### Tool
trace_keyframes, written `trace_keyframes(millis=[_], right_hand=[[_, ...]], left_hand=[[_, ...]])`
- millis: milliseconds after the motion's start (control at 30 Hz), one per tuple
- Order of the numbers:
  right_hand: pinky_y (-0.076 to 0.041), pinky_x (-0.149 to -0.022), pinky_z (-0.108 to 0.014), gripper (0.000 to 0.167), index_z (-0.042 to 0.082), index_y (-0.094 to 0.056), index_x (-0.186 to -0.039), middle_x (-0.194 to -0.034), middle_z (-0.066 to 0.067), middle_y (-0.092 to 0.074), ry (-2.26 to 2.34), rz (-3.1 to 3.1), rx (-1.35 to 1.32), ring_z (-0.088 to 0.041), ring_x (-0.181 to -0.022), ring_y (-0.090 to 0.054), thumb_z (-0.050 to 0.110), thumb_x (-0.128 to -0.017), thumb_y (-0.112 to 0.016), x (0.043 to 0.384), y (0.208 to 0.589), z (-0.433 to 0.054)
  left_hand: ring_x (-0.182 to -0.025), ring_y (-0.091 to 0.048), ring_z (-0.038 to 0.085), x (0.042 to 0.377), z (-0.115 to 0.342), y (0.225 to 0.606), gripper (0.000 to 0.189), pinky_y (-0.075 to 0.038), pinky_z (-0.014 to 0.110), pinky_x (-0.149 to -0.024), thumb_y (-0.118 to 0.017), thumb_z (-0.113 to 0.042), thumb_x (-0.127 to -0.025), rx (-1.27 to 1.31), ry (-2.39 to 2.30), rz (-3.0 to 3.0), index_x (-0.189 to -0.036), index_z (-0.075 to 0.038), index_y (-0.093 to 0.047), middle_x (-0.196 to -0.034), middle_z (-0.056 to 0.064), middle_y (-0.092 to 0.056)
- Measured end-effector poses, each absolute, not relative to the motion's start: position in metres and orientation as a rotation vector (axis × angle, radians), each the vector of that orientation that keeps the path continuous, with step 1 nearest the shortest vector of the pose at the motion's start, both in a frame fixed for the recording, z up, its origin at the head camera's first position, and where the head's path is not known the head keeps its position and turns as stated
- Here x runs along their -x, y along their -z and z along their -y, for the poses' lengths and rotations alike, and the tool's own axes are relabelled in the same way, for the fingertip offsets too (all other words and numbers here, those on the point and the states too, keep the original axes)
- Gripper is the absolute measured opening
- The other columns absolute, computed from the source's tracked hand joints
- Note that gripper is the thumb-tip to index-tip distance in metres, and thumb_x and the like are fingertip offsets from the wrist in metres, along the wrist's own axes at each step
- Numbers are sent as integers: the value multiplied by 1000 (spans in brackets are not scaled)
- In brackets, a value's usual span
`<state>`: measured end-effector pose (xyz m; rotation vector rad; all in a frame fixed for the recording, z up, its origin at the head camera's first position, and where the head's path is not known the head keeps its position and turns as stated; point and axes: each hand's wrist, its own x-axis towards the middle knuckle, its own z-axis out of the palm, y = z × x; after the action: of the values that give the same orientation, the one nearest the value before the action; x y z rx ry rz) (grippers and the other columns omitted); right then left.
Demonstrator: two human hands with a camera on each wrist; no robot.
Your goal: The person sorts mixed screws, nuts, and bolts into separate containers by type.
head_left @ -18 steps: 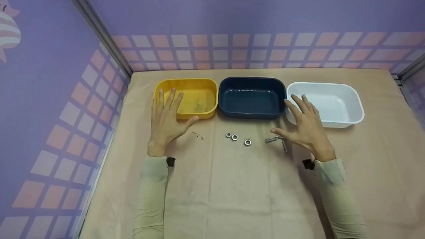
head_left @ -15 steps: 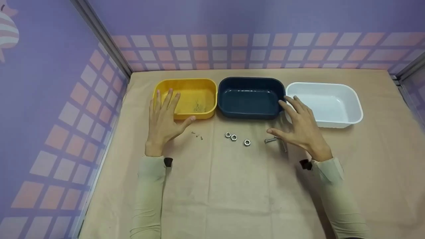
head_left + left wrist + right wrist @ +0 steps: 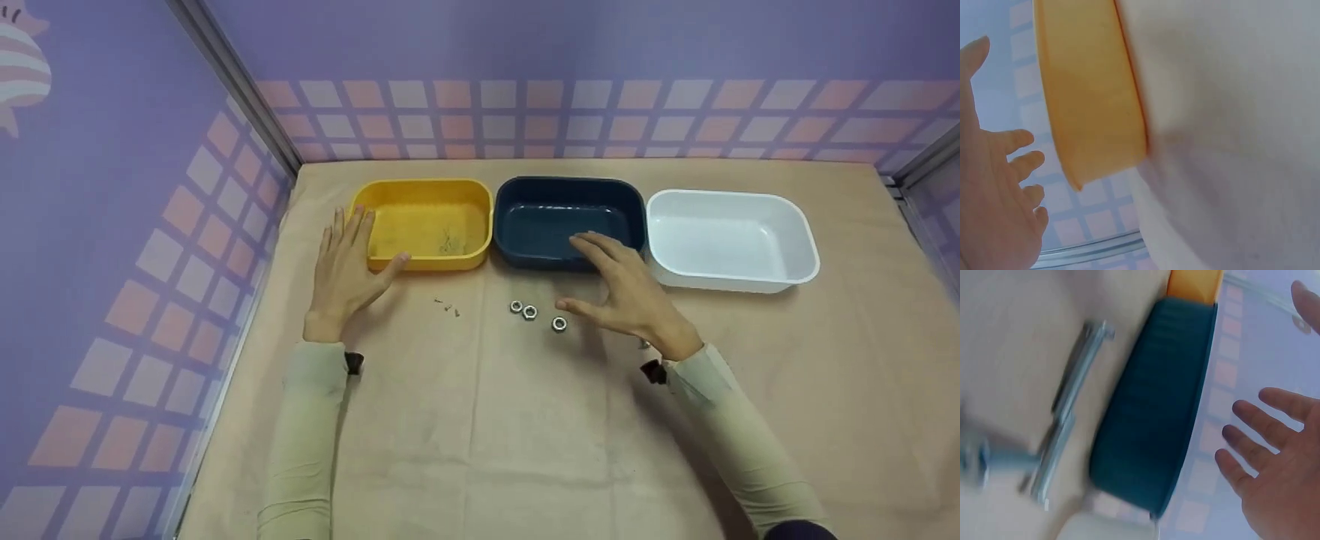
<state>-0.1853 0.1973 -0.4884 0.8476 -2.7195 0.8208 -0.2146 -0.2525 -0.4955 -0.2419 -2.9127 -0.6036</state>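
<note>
My left hand [image 3: 346, 276] hovers with spread fingers at the near left corner of the yellow bin [image 3: 429, 263]. Its palm faces the bin in the left wrist view, and nothing is in it. Over the near right part of the dark blue bin [image 3: 525, 259] hangs my right hand [image 3: 630, 292], fingers apart and holding nothing. Several small screws [image 3: 448, 307] lie in front of the yellow bin. Hex nuts [image 3: 530, 313] lie before the blue one. Bolts [image 3: 1078, 377] appear in the right wrist view; my right hand mostly hides them in the head view.
A white bin [image 3: 735, 281] stands at the right end of the row, beside the blue bin. Beige cloth [image 3: 540, 435] covers the table. Purple checked panels [image 3: 465, 60] rise at the back and left.
Both hands have moved left. The right hand has gone from the white bin's left edge to above the blue bin's near edge. Bins, screws and nuts stay in place.
</note>
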Motion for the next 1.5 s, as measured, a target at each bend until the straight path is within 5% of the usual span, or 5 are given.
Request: trace_keyframes(millis=[567, 1067, 1500], right_hand=[[-37, -126, -54, 84, 6, -51, -157, -161, -11, -50, -998, 2787, -1130, -31, -149, -48, 59, -95, -74, 196, 502, -132], [-40, -125, -50, 76, 4, -56, -153, -158, -11, -53, -991, 2798, -1244, -29, -147, -49, 53, -98, -74, 190, 512, -80], [-51, -113, -41, 50, 1, -70, -136, -135, -12, -67, -1100, 2787, -1334, -27, -125, -63, 29, -96, -82, 199, 525, -52]], left_hand=[[-166, -9, 41, 232, 284, 508, 97, -11, 57, -135, -51, -62, -105, 296, 671, 2999, -167, 6, -21, -178, 21, -14], [-167, -6, 40, 239, 294, 516, 110, -8, 56, -135, -47, -72, -102, 236, 619, 3056, -169, 5, -7, -179, 23, -5], [-166, -9, 42, 244, 288, 515, 108, -11, 57, -135, -48, -69, -104, 278, 645, 3016, -168, 8, -8, -177, 27, -9]])
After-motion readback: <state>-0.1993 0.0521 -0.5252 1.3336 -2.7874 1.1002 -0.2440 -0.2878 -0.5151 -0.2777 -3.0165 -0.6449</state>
